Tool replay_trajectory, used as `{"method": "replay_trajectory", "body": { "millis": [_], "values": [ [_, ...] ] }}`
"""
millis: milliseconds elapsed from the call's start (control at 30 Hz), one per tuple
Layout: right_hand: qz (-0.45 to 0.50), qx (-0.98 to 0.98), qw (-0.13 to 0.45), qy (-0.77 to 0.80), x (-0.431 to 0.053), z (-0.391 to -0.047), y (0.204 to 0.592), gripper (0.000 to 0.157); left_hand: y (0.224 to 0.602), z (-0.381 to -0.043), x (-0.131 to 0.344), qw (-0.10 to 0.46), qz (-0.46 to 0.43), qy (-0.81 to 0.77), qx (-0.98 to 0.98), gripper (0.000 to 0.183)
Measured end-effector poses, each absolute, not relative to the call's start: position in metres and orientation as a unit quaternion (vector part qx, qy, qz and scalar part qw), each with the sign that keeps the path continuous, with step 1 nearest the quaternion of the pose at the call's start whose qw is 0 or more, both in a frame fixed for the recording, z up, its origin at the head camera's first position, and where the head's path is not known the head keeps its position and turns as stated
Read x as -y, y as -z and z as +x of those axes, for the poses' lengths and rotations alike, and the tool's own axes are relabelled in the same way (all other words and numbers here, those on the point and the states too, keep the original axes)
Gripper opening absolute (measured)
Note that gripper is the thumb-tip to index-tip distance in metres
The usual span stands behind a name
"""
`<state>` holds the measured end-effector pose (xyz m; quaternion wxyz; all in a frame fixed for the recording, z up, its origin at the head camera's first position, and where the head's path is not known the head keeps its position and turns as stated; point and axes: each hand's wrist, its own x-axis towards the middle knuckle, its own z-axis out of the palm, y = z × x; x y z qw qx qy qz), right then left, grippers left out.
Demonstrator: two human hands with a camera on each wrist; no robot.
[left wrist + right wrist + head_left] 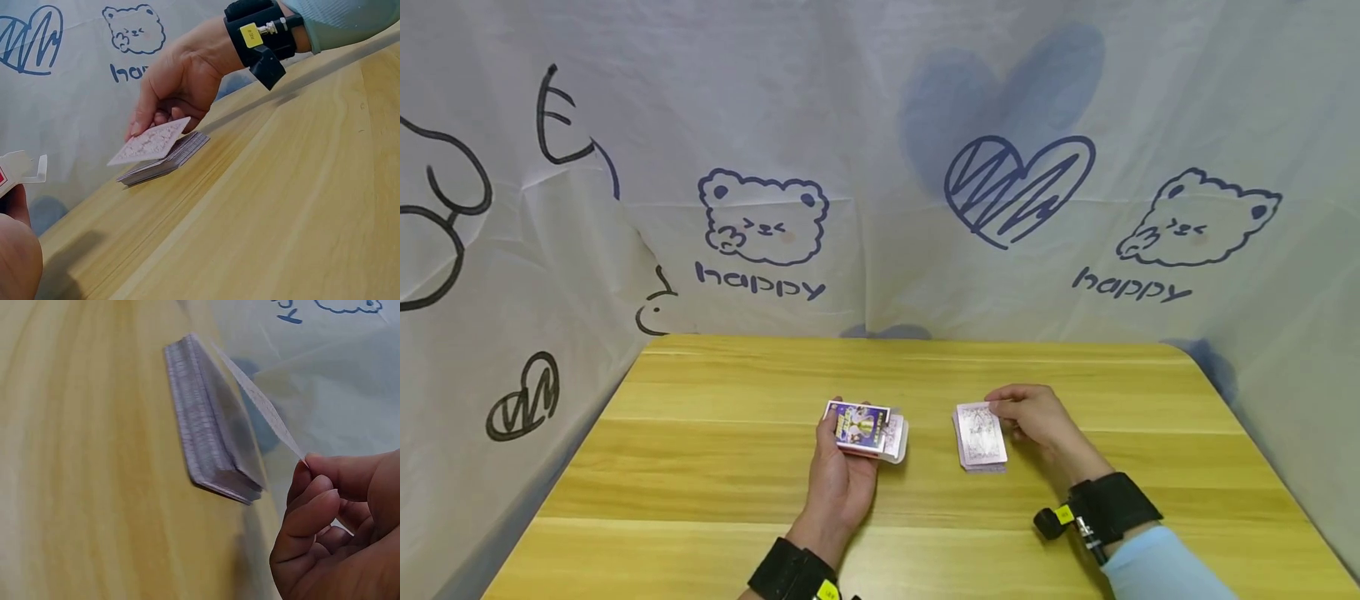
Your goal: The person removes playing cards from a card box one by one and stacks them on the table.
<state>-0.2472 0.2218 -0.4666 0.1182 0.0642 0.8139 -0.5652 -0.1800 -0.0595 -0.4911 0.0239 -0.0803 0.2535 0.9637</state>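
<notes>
I log deck (209, 425) well inside table (700, 483) edges, long axis roughly fore-aft; right hand (1037, 417) pinches one card (150, 142), left hand (842, 487) grips box (859, 427).

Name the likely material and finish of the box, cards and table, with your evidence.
Box: probably thin cardboard, smooth and printed; a white flap sticks out.
Cards: probably paper or plastic, smooth-looking; thin stacked edges show.
Table: wood or wood-look laminate, satin; streaky grain shows.
</notes>
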Motion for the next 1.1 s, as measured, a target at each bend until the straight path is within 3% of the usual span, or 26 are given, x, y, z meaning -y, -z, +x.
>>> {"method": "replay_trajectory", "body": {
  "millis": [1100],
  "values": [
    [0.040, -0.898, 0.050, 0.435, -0.209, -0.248, 0.481, 0.014, 0.491, -0.180, 0.060, 0.032, -0.073, -0.965, -0.250, 0.057]
  ]
}}
